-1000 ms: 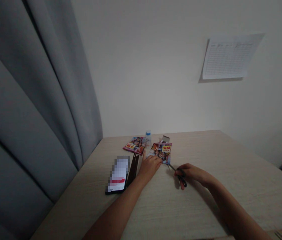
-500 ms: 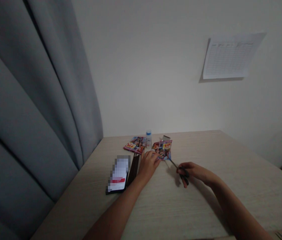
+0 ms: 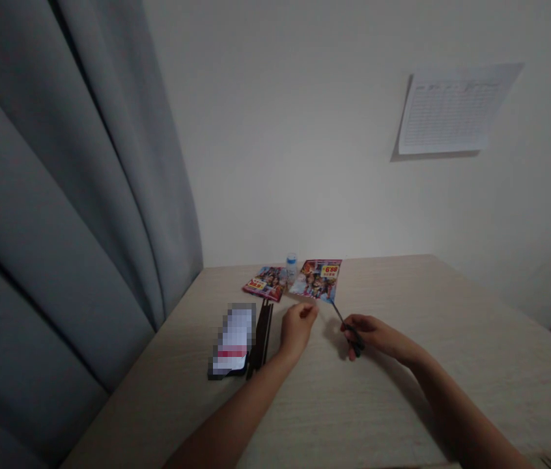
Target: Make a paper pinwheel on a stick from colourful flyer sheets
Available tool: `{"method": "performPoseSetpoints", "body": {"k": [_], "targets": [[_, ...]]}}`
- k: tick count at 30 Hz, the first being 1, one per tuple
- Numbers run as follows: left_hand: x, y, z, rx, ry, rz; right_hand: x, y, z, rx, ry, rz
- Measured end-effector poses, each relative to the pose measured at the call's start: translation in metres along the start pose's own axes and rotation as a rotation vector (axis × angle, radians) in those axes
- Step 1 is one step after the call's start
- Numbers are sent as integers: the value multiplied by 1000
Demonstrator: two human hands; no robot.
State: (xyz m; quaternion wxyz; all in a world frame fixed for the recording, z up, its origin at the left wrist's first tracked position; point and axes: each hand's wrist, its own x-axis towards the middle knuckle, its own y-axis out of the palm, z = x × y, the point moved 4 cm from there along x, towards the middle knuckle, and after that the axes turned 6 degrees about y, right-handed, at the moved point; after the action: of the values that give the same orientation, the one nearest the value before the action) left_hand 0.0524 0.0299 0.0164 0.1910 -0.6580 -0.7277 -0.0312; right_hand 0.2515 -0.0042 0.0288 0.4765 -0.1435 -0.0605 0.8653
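A colourful printed packet (image 3: 315, 281) with a yellow price label lies at a tilt toward the back of the table. My right hand (image 3: 370, 335) holds dark-handled scissors (image 3: 355, 337) by their loops, and the thin blades reach the packet's lower right corner. My left hand (image 3: 297, 329) is just below the packet's lower edge, fingers pinched together. What is between those fingers, if anything, is too small to make out. A second similar packet (image 3: 266, 283) lies flat to the left, and a small clear bottle with a blue band (image 3: 292, 267) stands between the two.
Left of my left forearm lie a phone with a blurred screen (image 3: 234, 339) and several dark thin sticks (image 3: 262, 335). A grey curtain (image 3: 84, 195) hangs along the left side. A printed sheet (image 3: 451, 114) is fixed to the wall behind the pale wooden table (image 3: 334, 417).
My left hand has come off the packet's face and closed below it. The packet has shifted up and back, hiding a small object behind it. The scissors' handles have drawn closer together.
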Motion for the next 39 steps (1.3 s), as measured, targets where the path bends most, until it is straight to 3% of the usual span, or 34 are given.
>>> {"method": "performPoseSetpoints", "body": {"k": [3, 6, 17, 23, 39], "targets": [[-5, 11, 9, -336, -306, 28, 3, 4, -1, 40, 1, -19], [-6, 19, 8, -479, -395, 41, 5, 6, -2, 79, 13, -35], [11, 22, 9, -668, -404, -55, 28, 15, -25, 70, -5, -146], [14, 24, 9, -699, -434, -4, 31, 26, -26, 102, -31, -197], [17, 30, 6, -605, -334, -27, 24, 36, -17, 202, -65, -86]]}}
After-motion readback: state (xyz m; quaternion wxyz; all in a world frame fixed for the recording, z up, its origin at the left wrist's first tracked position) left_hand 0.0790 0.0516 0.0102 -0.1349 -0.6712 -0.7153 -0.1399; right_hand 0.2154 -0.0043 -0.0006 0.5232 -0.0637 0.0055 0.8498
